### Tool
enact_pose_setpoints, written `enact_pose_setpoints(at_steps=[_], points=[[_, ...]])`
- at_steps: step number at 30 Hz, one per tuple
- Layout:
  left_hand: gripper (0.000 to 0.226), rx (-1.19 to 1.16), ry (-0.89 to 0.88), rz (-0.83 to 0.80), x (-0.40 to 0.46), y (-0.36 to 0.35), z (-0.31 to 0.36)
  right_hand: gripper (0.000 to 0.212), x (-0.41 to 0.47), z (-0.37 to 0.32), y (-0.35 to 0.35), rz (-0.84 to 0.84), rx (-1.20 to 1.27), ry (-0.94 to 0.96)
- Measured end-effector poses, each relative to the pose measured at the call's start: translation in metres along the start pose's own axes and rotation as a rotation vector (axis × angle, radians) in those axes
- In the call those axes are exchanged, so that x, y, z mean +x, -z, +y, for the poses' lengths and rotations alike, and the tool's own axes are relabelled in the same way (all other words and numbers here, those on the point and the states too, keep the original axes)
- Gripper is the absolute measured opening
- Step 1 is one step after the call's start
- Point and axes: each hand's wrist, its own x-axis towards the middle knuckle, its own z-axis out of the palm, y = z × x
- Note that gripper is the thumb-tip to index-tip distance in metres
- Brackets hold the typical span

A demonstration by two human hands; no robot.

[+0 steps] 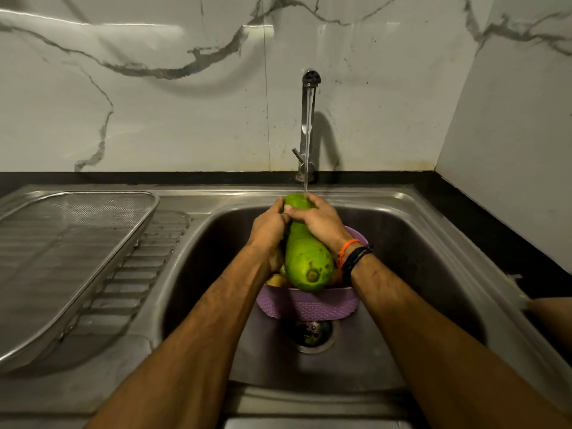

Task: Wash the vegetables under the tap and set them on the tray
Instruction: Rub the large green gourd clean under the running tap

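Note:
A large green gourd (306,258) is held lengthwise over the sink (402,243), its far end under the stream from the tap (308,119). My left hand (267,230) grips its left side. My right hand (318,219) is curled over its top near the far end. Under the gourd sits a purple basket (309,305) in the sink; a yellowish vegetable (277,280) shows inside it, the rest hidden. The metal mesh tray (62,243) lies on the draining board at the left, with nothing on it.
Water runs from the tap; its lever (297,154) sticks out to the left. The sink drain (311,334) lies just in front of the basket. A black counter edge (495,227) and a marble wall bound the sink behind and to the right.

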Motion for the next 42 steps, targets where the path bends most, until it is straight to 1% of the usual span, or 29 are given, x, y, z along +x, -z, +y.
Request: enact_pose_setpoints(at_steps=[5,7,8,9,10,11,13,16,19,22,24,27,29,30,32,33,34,35,36,37,38,39,42], points=[[0.055,0.083,-0.047,0.041,0.011,0.006,-0.004,0.063,0.005,-0.002,0.005,0.05,0.016,-0.04],[0.046,0.078,-0.038,0.08,0.012,0.004,-0.008,0.053,0.008,-0.001,0.008,0.069,0.091,-0.044],[0.033,0.074,-0.016,0.07,0.014,0.004,-0.01,0.045,0.008,-0.003,0.008,0.066,0.14,-0.034],[0.039,0.048,0.015,0.035,0.013,0.003,-0.01,0.039,0.009,-0.004,0.008,0.062,0.181,-0.025],[0.049,0.002,0.055,-0.005,0.012,0.0,-0.012,0.039,0.01,-0.006,0.008,0.059,0.212,-0.019],[0.05,-0.083,0.073,-0.049,0.007,-0.003,-0.012,0.043,0.011,-0.006,0.008,0.055,0.224,-0.022],[0.043,-0.194,0.088,-0.101,0.001,-0.006,-0.013,0.058,0.014,-0.006,0.006,0.031,0.128,-0.018],[0.038,-0.281,0.119,-0.128,0.004,-0.004,-0.015,0.058,0.012,-0.008,0.005,-0.049,-0.143,0.034],[0.041,-0.242,0.089,-0.072,0.01,-0.004,-0.017,0.059,0.015,-0.007,0.009,-0.1,-0.321,0.031],[0.038,-0.206,-0.025,-0.022,0.014,-0.003,-0.019,0.061,0.012,-0.004,0.007,-0.185,-0.305,-0.008],[0.035,-0.184,-0.057,-0.019,0.018,0.001,-0.019,0.061,0.01,-0.003,0.004,-0.202,-0.263,-0.012],[0.049,-0.205,-0.013,-0.077,0.02,0.001,-0.024,0.073,0.013,-0.004,0.001,-0.204,-0.311,-0.012],[0.05,-0.225,-0.008,-0.136,0.026,0.0,-0.026,0.082,0.015,-0.001,0.0,-0.208,-0.349,-0.012],[0.057,-0.249,0.002,-0.152,0.028,0.0,-0.025,0.084,0.014,0.001,0.0,-0.219,-0.345,-0.01],[0.084,-0.266,0.03,-0.139,0.039,0.004,-0.027,0.087,0.013,0.007,-0.001,-0.273,-0.283,0.0],[0.094,-0.26,0.033,-0.118,0.046,0.007,-0.03,0.088,0.012,0.008,-0.002,-0.295,-0.257,-0.006],[0.096,-0.244,0.037,-0.12,0.044,0.007,-0.031,0.091,0.013,0.008,-0.003,-0.295,-0.247,-0.016],[0.089,-0.23,0.029,-0.141,0.039,0.006,-0.029,0.096,0.013,0.008,-0.004,-0.273,-0.243,-0.022],[0.074,-0.218,0.012,-0.166,0.034,0.003,-0.028,0.098,0.014,0.006,-0.004,-0.237,-0.255,-0.03],[0.059,-0.231,0.003,-0.177,0.033,0.001,-0.029,0.097,0.014,0.005,-0.003,-0.202,-0.278,-0.03],[0.052,-0.256,-0.001,-0.189,0.034,0.0,-0.03,0.093,0.014,0.004,-0.002,-0.183,-0.301,-0.021],[0.053,-0.271,-0.002,-0.195,0.034,-0.001,-0.029,0.089,0.013,0.004,0.0,-0.185,-0.315,-0.01],[0.087,-0.308,0.024,-0.149,0.039,0.001,-0.029,0.088,0.01,0.006,0.002,-0.267,-0.285,0.0]])
